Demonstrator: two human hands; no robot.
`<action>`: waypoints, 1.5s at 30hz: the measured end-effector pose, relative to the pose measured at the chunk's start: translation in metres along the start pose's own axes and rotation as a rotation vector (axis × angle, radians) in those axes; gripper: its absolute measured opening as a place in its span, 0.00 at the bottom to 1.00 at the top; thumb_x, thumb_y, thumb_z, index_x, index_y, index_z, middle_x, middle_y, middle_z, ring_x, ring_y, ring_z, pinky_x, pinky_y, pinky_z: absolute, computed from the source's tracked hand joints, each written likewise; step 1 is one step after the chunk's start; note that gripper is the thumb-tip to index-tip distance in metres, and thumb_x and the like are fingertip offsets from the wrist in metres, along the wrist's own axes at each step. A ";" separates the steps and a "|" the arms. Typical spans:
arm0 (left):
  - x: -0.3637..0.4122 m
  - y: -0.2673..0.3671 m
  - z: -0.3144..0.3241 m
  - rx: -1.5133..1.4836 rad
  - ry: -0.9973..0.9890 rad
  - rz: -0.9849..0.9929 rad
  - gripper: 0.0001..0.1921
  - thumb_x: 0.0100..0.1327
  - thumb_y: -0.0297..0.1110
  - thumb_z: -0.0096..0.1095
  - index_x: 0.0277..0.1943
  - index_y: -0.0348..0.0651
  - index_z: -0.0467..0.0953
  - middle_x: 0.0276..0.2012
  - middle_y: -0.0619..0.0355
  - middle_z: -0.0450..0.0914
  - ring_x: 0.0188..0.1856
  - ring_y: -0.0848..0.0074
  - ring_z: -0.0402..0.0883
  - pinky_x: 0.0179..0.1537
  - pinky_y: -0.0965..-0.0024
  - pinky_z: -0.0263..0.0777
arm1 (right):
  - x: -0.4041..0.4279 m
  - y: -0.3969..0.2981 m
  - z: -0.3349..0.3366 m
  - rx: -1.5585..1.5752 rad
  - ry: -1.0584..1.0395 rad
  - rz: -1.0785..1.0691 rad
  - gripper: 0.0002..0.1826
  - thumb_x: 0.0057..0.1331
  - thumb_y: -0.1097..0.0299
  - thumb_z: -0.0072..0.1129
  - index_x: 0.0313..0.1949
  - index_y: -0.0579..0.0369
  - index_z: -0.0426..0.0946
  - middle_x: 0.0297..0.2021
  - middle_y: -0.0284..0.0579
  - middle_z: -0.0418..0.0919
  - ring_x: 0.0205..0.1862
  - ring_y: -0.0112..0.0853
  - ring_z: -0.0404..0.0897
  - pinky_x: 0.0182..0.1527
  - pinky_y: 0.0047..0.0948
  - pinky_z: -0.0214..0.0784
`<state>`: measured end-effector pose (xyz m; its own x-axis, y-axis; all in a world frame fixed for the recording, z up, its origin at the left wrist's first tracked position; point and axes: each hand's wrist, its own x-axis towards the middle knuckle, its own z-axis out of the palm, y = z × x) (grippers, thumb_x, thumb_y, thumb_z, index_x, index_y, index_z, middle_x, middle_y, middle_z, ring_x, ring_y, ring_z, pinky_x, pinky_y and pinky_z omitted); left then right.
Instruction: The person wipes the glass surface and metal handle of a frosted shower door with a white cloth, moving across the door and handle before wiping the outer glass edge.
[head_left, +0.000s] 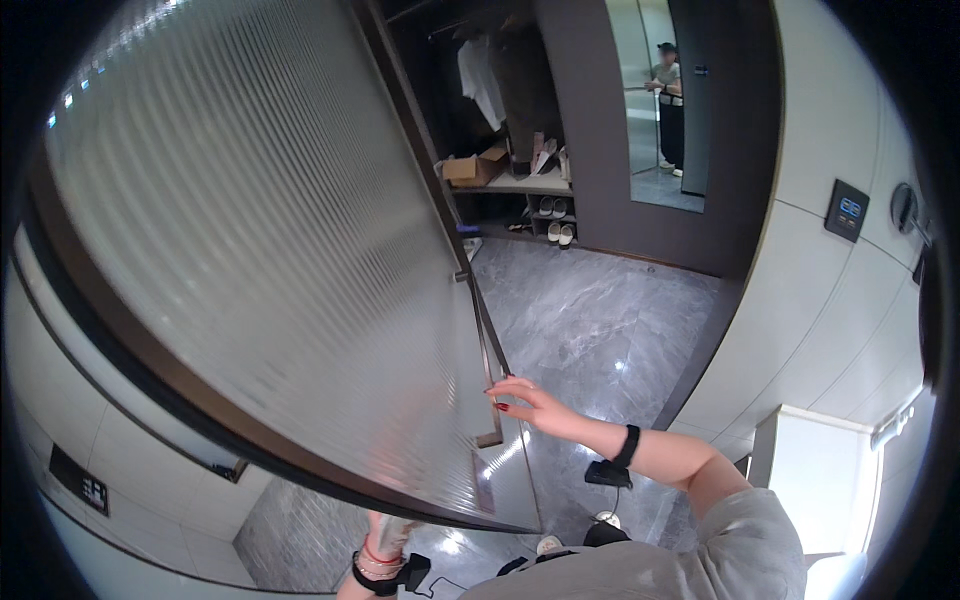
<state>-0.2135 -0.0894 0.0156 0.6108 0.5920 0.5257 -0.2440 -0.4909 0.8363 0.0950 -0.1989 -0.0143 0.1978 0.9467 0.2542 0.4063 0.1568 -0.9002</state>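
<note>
A door of ribbed glass in a dark brown frame (409, 97) fills the left half of the view, standing ajar. My right hand (536, 409) reaches to its free edge. The fingertips are at the long metal door handle (484, 337), thumb and fingers a little apart; whether they grip it is unclear. My left hand (373, 525) is low in the view, mostly hidden behind the door's lower edge. Something pale and crumpled, perhaps a cloth (391, 531), shows at it; the fingers are out of sight. A pinkish blur shows through the glass above it.
Grey marble floor tiles (585, 315) run through the doorway. Beyond are an open wardrobe with hanging clothes (480, 75), a cardboard box (472, 169), shoes (559, 232) and a wall mirror (652, 127) reflecting a person. At right are a wall switch panel (847, 210) and a white cabinet (817, 472).
</note>
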 end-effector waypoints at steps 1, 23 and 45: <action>0.011 -0.001 0.007 -0.007 -0.078 0.038 0.15 0.59 0.38 0.68 0.39 0.33 0.79 0.36 0.57 0.80 0.44 0.69 0.79 0.50 0.66 0.70 | -0.006 -0.018 -0.001 -0.012 0.027 -0.003 0.21 0.69 0.69 0.52 0.62 0.48 0.72 0.65 0.43 0.65 0.72 0.39 0.54 0.72 0.40 0.46; 0.147 0.016 0.304 -0.475 -0.752 0.095 0.27 0.56 0.21 0.66 0.59 0.37 0.67 0.50 0.59 0.75 0.52 0.77 0.75 0.53 0.73 0.70 | -0.181 -0.095 -0.155 -0.756 1.084 -0.702 0.03 0.62 0.71 0.49 0.35 0.52 0.72 0.40 0.47 0.74 0.43 0.40 0.72 0.50 0.43 0.68; 0.334 -0.233 0.335 0.498 -0.392 0.590 0.29 0.46 0.28 0.67 0.56 0.44 0.72 0.43 0.48 0.76 0.44 0.50 0.77 0.44 0.55 0.74 | 0.016 0.147 -0.240 -1.121 0.734 -0.034 0.09 0.60 0.64 0.60 0.25 0.49 0.71 0.19 0.36 0.73 0.22 0.37 0.76 0.24 0.37 0.68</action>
<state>0.2997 0.0089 -0.0554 0.7262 -0.0659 0.6844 -0.3008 -0.9255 0.2301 0.3722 -0.2281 -0.0573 0.4594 0.5221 0.7185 0.8575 -0.4716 -0.2057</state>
